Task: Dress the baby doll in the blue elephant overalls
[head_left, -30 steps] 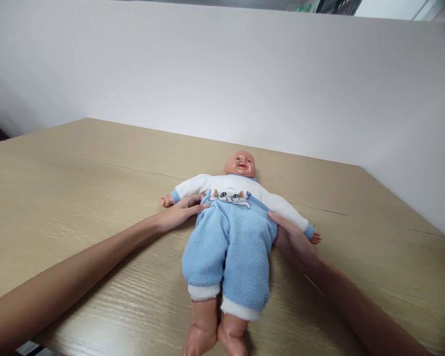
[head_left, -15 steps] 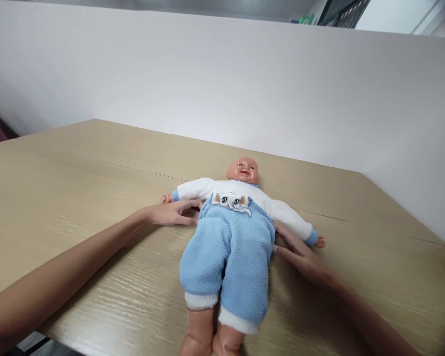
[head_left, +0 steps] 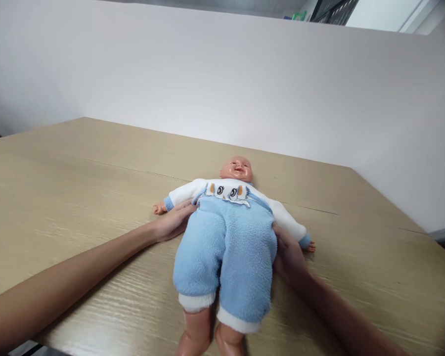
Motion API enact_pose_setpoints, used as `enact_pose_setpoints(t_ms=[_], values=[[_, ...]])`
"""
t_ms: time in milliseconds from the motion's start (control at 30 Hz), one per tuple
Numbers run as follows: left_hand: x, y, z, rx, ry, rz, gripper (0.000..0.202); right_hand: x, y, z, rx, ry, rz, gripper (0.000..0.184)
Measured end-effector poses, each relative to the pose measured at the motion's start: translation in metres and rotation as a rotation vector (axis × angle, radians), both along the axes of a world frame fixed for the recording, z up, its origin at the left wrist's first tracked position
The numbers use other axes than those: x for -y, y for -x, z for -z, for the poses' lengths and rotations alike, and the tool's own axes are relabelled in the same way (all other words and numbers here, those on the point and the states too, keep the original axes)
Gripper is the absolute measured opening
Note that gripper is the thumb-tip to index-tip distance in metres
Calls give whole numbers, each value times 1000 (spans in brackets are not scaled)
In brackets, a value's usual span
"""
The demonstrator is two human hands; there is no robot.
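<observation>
A baby doll lies on its back on the wooden table, head away from me, bare feet at the near edge. It wears a white top and light blue fleece trousers with an elephant patch on the bib. My left hand presses against the doll's side under its arm, fingertips tucked beneath the trousers' edge. My right hand does the same on the other side, fingers hidden behind the fabric. Both hands appear to grip the doll at the waist.
A plain white partition wall stands along the far and right edges of the table. The table's near edge runs just under the doll's feet. A seam crosses the tabletop behind the doll.
Both hands have closed in against the doll's sides. The trousers' bib sits higher on the chest than before, and the doll has shifted slightly left in view.
</observation>
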State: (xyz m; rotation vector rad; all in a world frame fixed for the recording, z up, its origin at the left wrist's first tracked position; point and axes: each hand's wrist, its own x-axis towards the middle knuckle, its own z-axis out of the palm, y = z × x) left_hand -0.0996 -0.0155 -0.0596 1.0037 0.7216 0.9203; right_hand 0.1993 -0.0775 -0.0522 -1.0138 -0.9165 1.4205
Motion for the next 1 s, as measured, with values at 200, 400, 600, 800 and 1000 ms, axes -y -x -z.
enact_pose_setpoints(t_ms=[200,400,600,800,1000], values=[[-11,10,-30,-245,-365,-23,29,-6,-12,-16,228,-163,-51,13],[-18,1,-31,-386,-431,-103,37,-31,-20,-11,373,-116,-6,30],[-17,21,-20,-674,-588,30,44,-16,-29,3,705,-200,-95,33],[-5,6,-11,-361,-266,-87,45,-13,-3,6,122,53,83,43],[-1,-20,1,46,-30,-242,57,-22,0,13,74,27,134,48]])
